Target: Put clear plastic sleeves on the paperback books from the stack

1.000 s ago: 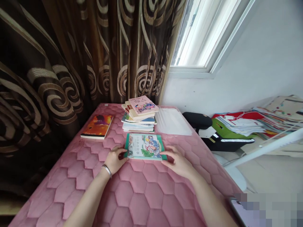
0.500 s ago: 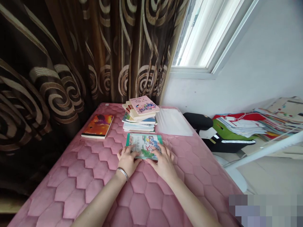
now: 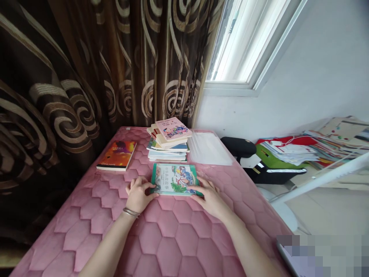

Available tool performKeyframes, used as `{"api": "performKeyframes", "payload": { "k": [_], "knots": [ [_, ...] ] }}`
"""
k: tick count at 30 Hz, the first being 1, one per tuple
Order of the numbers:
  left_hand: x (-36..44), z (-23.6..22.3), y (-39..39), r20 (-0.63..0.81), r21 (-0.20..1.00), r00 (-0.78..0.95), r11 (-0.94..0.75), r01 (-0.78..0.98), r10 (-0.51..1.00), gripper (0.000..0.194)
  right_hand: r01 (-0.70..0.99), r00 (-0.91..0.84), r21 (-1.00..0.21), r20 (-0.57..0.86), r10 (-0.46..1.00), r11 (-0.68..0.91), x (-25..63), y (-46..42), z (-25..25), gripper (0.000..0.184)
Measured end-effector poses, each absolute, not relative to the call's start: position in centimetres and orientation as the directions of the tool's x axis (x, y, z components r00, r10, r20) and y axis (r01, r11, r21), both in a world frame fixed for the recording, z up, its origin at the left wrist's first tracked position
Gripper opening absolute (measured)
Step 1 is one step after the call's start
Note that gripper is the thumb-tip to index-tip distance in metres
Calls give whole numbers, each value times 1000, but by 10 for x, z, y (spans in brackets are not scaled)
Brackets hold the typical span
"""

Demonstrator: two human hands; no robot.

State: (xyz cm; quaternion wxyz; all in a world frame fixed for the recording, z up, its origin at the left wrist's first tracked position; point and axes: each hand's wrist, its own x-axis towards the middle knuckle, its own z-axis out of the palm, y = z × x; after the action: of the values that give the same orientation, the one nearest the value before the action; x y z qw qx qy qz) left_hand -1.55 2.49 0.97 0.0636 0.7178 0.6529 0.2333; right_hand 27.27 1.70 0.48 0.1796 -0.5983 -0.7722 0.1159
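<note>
A green-edged picture book (image 3: 175, 180) lies flat on the pink quilted mattress (image 3: 170, 221), its illustrated cover facing up. My left hand (image 3: 140, 194) has thumb and forefinger at the book's near left corner, the other fingers curled beside it. On the opposite side, my right hand (image 3: 210, 195) grips the near right corner, thumb at the front edge and fingers over the cover. Just beyond stands a stack of books (image 3: 167, 154), topped by a pink book (image 3: 173, 129). An orange book (image 3: 117, 154) rests apart at the left.
A translucent white plastic sheet or folder (image 3: 211, 149) lies right of the stack. Patterned brown curtains (image 3: 123, 69) hang behind the mattress. Beyond its right edge are a black and green bag (image 3: 273, 163), piled papers (image 3: 291, 151) and a white slanted bar (image 3: 319, 181).
My hands have spread apart toward the book's two near corners, the left one moving outward the most. More of the cover shows. The view has shifted slightly.
</note>
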Motion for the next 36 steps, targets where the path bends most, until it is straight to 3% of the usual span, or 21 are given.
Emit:
{"api": "performKeyframes", "payload": {
  "k": [5,14,20,27,30,36],
  "knots": [
    [-29,14,29,151,444,123,-179,878,981,24,852,-280,-431,103,954,297,288,21,3,29],
    [-34,17,31,97,475,214,-234,848,972,26,783,-328,-528,98,939,329,308,27,-8,37],
    [-34,19,31,112,461,242,-266,846,964,28,768,-357,-551,54,933,326,311,28,-7,44],
    [-17,16,23,208,372,160,-230,899,965,20,768,-333,-550,97,938,329,306,29,5,38],
    [-9,9,22,249,324,130,-209,923,960,23,819,-278,-486,126,952,304,290,46,15,34],
    [-6,4,23,261,285,115,-190,939,958,21,919,-281,-249,126,951,304,246,105,23,35]
  ]
}}
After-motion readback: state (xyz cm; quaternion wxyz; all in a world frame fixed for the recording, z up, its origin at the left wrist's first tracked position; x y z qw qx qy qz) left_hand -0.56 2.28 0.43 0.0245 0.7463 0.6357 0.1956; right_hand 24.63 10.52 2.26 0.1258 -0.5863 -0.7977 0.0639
